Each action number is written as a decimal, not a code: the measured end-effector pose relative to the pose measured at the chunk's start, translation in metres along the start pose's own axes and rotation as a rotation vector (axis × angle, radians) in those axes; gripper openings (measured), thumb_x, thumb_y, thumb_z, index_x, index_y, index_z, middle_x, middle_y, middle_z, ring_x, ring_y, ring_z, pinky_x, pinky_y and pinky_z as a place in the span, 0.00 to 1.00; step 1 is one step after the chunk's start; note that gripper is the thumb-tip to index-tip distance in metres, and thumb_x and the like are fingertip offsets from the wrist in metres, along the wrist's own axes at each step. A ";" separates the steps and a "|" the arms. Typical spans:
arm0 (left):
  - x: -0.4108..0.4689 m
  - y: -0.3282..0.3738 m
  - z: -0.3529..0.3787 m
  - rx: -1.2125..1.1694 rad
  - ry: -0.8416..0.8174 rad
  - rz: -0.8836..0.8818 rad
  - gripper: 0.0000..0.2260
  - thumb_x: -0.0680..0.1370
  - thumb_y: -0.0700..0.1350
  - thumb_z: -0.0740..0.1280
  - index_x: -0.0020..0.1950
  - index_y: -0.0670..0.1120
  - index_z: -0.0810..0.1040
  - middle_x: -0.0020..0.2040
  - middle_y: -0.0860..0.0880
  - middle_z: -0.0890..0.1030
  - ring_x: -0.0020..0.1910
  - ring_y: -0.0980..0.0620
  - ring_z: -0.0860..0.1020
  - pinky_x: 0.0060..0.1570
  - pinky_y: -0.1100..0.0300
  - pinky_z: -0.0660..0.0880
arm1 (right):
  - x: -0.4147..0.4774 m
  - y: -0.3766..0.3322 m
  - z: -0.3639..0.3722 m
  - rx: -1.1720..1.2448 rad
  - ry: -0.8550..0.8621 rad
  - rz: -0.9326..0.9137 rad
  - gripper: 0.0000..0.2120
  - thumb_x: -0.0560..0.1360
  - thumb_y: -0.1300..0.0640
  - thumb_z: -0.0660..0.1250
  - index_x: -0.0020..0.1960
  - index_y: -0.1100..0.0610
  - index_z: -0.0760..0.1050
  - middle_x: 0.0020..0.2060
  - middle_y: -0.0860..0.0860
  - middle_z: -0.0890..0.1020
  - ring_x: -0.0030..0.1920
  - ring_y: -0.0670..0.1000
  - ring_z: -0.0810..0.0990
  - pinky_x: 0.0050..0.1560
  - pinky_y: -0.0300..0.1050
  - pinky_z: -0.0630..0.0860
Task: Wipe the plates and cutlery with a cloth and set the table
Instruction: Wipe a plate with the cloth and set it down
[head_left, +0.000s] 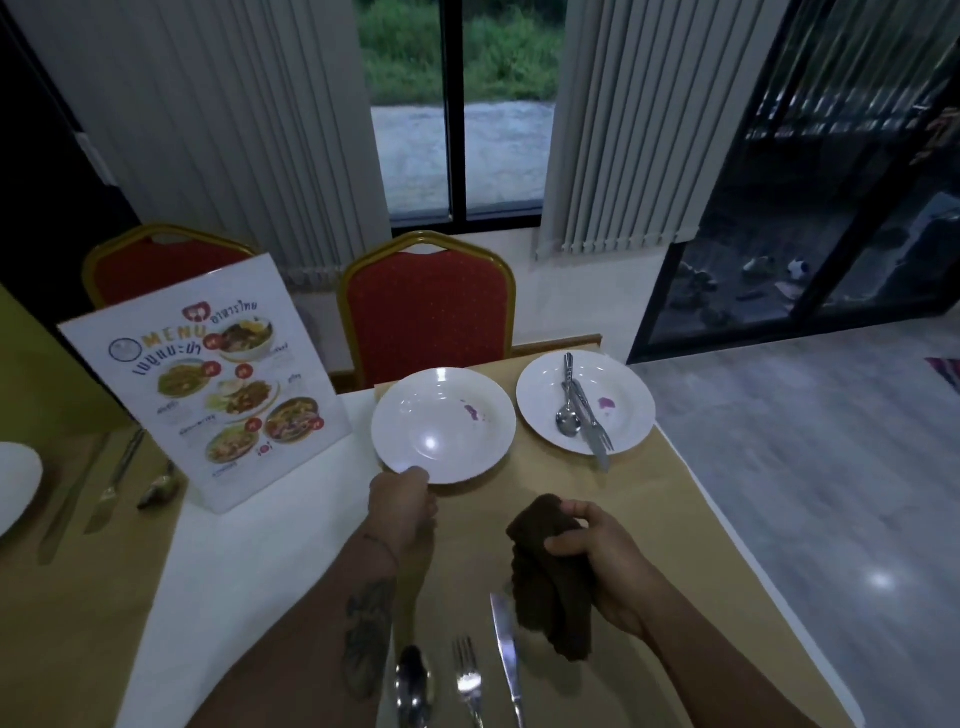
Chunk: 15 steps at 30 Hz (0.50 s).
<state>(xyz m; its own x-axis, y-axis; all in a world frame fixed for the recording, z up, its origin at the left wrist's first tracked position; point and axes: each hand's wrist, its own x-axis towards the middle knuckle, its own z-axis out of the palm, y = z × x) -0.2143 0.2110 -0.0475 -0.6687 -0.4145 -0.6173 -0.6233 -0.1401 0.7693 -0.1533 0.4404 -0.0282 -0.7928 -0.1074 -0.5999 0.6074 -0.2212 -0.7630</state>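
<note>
L hand pinches plate rim; R hand grips brown cloth.

You have a standing menu card upright on the table's left half. Beyond the far edge, two red chairs with gold frames: one central, one behind the card. Vertical blinds flank the window.

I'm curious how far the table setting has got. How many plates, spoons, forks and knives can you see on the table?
Plates: 3
Spoons: 3
Forks: 3
Knives: 3
Total: 12
</note>
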 end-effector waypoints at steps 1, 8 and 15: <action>-0.003 0.003 0.001 -0.049 -0.010 -0.013 0.17 0.78 0.39 0.63 0.65 0.33 0.73 0.40 0.44 0.76 0.34 0.48 0.76 0.40 0.53 0.77 | 0.004 0.000 -0.003 -0.017 0.012 0.001 0.20 0.70 0.76 0.66 0.60 0.62 0.73 0.56 0.64 0.81 0.51 0.63 0.83 0.41 0.49 0.81; 0.009 0.006 0.017 -0.322 -0.006 -0.128 0.15 0.76 0.31 0.60 0.62 0.39 0.72 0.49 0.40 0.79 0.52 0.40 0.79 0.46 0.49 0.81 | 0.023 -0.019 -0.032 -0.202 0.100 -0.020 0.16 0.75 0.72 0.62 0.58 0.56 0.75 0.56 0.59 0.81 0.54 0.58 0.80 0.45 0.49 0.78; -0.027 0.005 -0.013 -0.511 -0.222 -0.134 0.18 0.74 0.29 0.56 0.62 0.40 0.72 0.57 0.40 0.78 0.55 0.39 0.77 0.45 0.49 0.82 | 0.018 -0.074 0.008 -0.418 0.077 -0.352 0.09 0.81 0.62 0.59 0.57 0.49 0.73 0.53 0.52 0.81 0.56 0.55 0.81 0.60 0.57 0.78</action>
<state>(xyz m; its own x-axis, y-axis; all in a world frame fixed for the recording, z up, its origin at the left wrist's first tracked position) -0.1942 0.2102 -0.0252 -0.7010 -0.1716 -0.6922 -0.4703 -0.6185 0.6296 -0.2126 0.4468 0.0191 -0.9552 -0.0214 -0.2951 0.2870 0.1745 -0.9419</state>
